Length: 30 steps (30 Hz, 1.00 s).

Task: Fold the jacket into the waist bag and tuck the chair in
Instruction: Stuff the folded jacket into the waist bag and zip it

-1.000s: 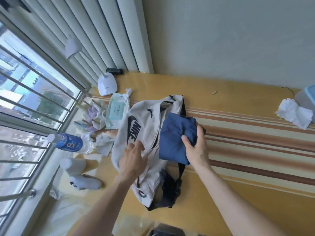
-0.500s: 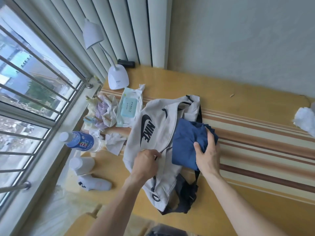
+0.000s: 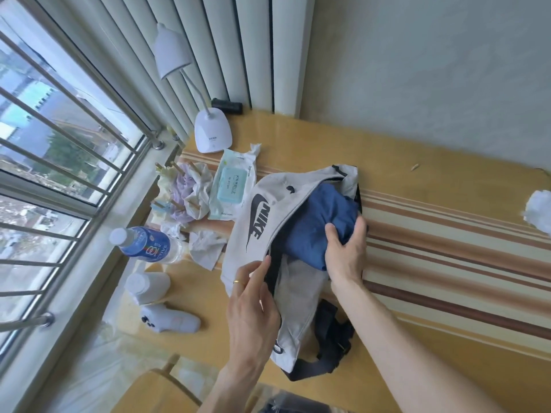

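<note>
A light grey waist bag (image 3: 253, 222) with a black logo lies on the striped table (image 3: 447, 234), its black strap (image 3: 331, 347) trailing toward me. My left hand (image 3: 253, 305) grips the near edge of the bag's zip opening and holds it apart. The folded blue jacket (image 3: 316, 222) sits partly inside that opening, its far end under the grey flap. My right hand (image 3: 346, 251) clutches the jacket's near right corner. A wooden chair back (image 3: 161, 389) shows at the bottom left, below the table edge.
Along the window side stand a white desk lamp (image 3: 213, 135), a wet-wipe pack (image 3: 232, 184), crumpled cloths with clothes pegs (image 3: 185, 195), a lying water bottle (image 3: 146, 244), a white cup (image 3: 147, 286) and a white handheld device (image 3: 170, 321). Crumpled tissue (image 3: 539, 211) lies at the right edge.
My left hand went from resting on the bag to pulling its zip opening apart. My right hand pushed the blue jacket from on top of the bag partly into the opening.
</note>
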{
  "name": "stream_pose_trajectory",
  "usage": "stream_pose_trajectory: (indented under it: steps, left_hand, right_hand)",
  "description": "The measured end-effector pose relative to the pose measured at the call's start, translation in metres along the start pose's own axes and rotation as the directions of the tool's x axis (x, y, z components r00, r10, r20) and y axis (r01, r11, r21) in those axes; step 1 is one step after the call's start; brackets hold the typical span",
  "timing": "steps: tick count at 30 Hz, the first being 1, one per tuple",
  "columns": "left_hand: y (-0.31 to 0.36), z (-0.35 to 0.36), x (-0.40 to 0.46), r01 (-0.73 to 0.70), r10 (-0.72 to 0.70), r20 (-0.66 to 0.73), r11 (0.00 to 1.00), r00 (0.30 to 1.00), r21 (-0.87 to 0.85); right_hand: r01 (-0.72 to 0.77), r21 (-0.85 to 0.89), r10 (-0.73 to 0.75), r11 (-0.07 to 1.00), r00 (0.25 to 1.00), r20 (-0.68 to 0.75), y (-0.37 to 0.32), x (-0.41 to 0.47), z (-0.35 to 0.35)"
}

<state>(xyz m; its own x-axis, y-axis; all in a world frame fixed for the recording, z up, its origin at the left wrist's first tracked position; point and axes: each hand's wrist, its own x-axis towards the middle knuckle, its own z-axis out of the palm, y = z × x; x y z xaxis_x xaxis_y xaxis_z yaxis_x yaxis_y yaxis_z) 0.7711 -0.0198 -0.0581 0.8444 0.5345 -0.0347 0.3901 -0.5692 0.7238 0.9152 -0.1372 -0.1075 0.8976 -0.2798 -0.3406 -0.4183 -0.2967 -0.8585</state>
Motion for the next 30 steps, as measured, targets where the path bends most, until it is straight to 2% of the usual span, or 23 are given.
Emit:
stream_pose_trajectory:
  steps: [3, 5, 6, 8, 10, 11, 13, 16, 19, 22, 25, 28, 30]
  left_hand:
    - [0.000, -0.002, 0.003, -0.033, 0.033, -0.003, 0.999, 0.999, -0.018]
    - [0.001, -0.004, 0.007, -0.044, 0.043, -0.011, 0.998, 0.999, -0.039]
    - [0.001, -0.005, 0.008, -0.059, 0.059, -0.006, 0.997, 0.998, -0.044]
    - [-0.002, -0.007, 0.009, -0.090, 0.091, 0.026, 0.995, 0.995, -0.052]
    - [-0.007, -0.008, 0.008, -0.090, 0.093, 0.067, 0.995, 0.993, -0.050]
    - [-0.010, -0.008, 0.007, -0.081, 0.085, 0.096, 0.996, 0.992, -0.046]
    - [-0.015, -0.006, 0.006, -0.096, 0.098, 0.182, 0.995, 0.978, -0.019]
    - [-0.018, 0.005, 0.007, -0.200, 0.179, 0.320, 0.979, 0.930, 0.034]
    - [-0.024, 0.022, 0.011, -0.200, 0.176, 0.405, 0.980, 0.897, 0.018]
    - [-0.029, 0.024, 0.011, -0.027, 0.036, 0.430, 0.999, 0.902, -0.027]
    - [-0.031, 0.013, 0.002, 0.023, -0.009, 0.356, 0.999, 0.935, -0.034]
    - [-0.030, 0.004, -0.014, 0.023, -0.031, 0.301, 0.999, 0.953, 0.029]
    - [-0.032, 0.003, -0.024, 0.026, -0.047, 0.308, 0.997, 0.950, 0.075]
  right_hand:
    - [-0.037, -0.105, 0.045, 0.994, 0.996, 0.075, -0.012, -0.002, 0.035]
    - [0.030, -0.142, 0.002, 0.989, 0.976, 0.218, -0.016, -0.006, 0.056]
    - [0.101, -0.117, -0.058, 0.988, 0.942, 0.331, -0.016, -0.009, 0.065]
    - [0.278, -0.150, -0.138, 0.949, 0.792, 0.594, -0.008, -0.014, 0.078]
    - [0.480, -0.321, -0.059, 0.816, 0.622, 0.781, -0.002, -0.015, 0.077]
    - [0.578, -0.408, -0.008, 0.707, 0.583, 0.812, 0.000, -0.013, 0.071]
    - [0.716, -0.514, 0.018, 0.472, 0.575, 0.818, 0.002, -0.008, 0.050]
    - [0.831, -0.524, -0.070, 0.188, 0.543, 0.837, 0.000, -0.005, 0.010]
    - [0.869, -0.493, -0.162, 0.052, 0.494, 0.854, 0.002, 0.001, -0.018]
    - [0.878, -0.471, -0.114, 0.085, 0.478, 0.871, 0.008, 0.009, -0.040]
    - [0.884, -0.447, -0.094, 0.136, 0.461, 0.882, 0.009, 0.007, -0.053]
    - [0.895, -0.401, -0.296, 0.197, 0.444, 0.846, 0.000, -0.010, -0.059]
    - [0.885, -0.372, -0.408, 0.279, 0.460, 0.789, -0.007, -0.029, -0.060]
